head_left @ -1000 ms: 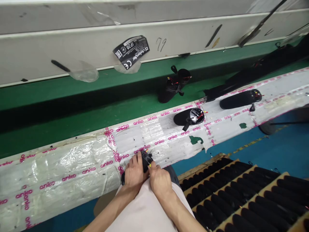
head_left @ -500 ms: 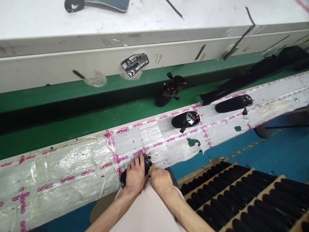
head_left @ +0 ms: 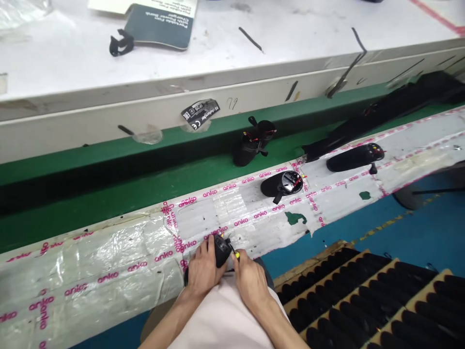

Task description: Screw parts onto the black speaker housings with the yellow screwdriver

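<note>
My left hand (head_left: 204, 265) wraps round a black cylindrical speaker housing (head_left: 221, 252), lying at the near edge of the plastic-covered ledge. The housing's open end faces away and to the right, with small wires at it. Close beside that end, my right hand (head_left: 250, 278) is closed on a small black-and-yellow piece (head_left: 237, 254); its exact kind is too small to tell. Another housing (head_left: 272, 186) with red wires at its open end lies farther along the ledge, and a further one (head_left: 350, 159) lies to its right.
Two upright housings (head_left: 245, 151) stand on the green surface (head_left: 203, 165) behind the ledge (head_left: 131, 242). A white bench (head_left: 218, 58) runs across the back, with a printed card (head_left: 160, 26) on it. Racks of several black cylinders (head_left: 363, 291) stand at lower right.
My right hand has drawn slightly right, away from the housing's end, and the yellow part shows more clearly. The housing's end is tipped more towards me. The view has tilted up.
</note>
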### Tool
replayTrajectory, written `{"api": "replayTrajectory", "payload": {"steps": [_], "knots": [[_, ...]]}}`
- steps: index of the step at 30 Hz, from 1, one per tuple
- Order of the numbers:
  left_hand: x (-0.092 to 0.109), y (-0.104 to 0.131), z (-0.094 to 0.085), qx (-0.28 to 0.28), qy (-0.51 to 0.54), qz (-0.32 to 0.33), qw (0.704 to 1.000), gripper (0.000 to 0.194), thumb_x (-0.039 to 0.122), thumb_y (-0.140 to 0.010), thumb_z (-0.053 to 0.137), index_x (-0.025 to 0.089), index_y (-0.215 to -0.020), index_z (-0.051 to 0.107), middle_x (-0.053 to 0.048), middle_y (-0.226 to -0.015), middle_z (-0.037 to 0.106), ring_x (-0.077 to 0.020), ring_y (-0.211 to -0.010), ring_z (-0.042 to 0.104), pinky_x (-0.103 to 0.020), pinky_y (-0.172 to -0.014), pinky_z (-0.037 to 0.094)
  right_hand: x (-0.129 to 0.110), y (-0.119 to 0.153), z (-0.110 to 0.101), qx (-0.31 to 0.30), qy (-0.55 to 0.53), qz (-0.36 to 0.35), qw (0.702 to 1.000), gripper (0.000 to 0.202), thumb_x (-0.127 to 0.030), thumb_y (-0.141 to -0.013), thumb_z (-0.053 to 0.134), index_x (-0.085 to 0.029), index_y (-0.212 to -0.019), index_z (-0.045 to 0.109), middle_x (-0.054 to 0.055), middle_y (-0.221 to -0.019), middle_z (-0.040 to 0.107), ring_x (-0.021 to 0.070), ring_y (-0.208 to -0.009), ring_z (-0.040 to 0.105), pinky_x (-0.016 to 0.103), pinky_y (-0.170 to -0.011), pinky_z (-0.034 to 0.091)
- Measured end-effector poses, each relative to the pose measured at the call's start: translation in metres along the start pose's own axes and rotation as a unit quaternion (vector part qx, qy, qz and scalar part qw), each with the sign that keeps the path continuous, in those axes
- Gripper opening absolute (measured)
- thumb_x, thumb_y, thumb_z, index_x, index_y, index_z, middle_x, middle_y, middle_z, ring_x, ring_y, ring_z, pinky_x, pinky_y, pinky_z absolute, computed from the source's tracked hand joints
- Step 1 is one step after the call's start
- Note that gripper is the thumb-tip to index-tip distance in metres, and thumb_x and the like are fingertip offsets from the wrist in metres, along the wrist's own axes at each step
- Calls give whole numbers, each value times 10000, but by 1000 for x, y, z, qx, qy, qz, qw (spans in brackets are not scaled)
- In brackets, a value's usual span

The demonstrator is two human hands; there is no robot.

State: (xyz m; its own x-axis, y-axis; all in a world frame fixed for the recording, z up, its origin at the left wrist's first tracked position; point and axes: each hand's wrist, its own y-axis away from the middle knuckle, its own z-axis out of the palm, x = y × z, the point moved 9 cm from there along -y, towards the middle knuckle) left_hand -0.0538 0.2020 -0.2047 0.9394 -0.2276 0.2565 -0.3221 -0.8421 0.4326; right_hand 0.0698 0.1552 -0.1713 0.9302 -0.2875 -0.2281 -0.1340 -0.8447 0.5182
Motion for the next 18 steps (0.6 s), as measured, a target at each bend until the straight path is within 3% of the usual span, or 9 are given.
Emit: {"api": "replayTrajectory", "payload": {"steps": [8, 18], "knots": [[5, 5, 2, -2, 11, 3, 1000, 675, 406, -889, 605, 56, -1441, 438, -230, -1334, 581, -385, -1197, 562, -534, -961, 478, -11, -3, 11, -44, 3, -10, 999, 224, -259, -1070, 381, -173, -1040, 586, 72, -800, 759, 216, -733, 750, 271, -597, 438], [5, 3, 6, -26, 34, -5, 999, 671, 370, -846, 641, 94, -1418, 425, -208, -1328, 584, -336, -1154, 610, -434, -924, 501, -8, -2, 18, -68, 17, -14, 997, 240, -251, -1069, 370, -163, -1056, 593, 94, -817, 762, 221, -751, 753, 278, -626, 469]]}}
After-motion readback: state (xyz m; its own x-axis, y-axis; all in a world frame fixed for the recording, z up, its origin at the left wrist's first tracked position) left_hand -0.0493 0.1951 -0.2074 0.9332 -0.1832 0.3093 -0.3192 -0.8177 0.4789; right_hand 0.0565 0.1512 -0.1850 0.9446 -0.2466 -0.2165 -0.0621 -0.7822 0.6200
